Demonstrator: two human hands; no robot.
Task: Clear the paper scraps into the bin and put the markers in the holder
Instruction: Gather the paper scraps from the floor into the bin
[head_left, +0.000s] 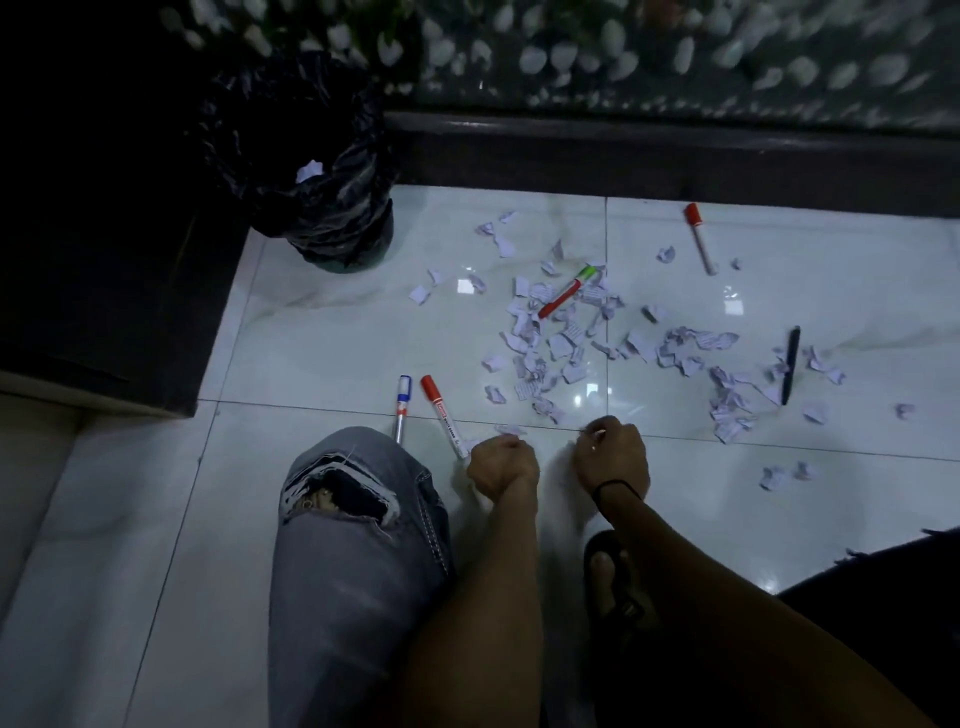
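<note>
Nearest, both hands sit low on the floor: the left hand (501, 465) is fisted, fingers curled on a paper bit, the right hand (613, 454) pinches another. Paper scraps (550, 338) beyond are light and crumpled, best gathered in handfuls; markers (444, 418) are stiff, gripped mid-barrel. A bin (322, 208) stands at the far left corner

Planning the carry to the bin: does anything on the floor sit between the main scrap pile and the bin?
Nothing solid. Between the scrap pile and the bin lies bare tile, with only a few stray scraps.
</note>
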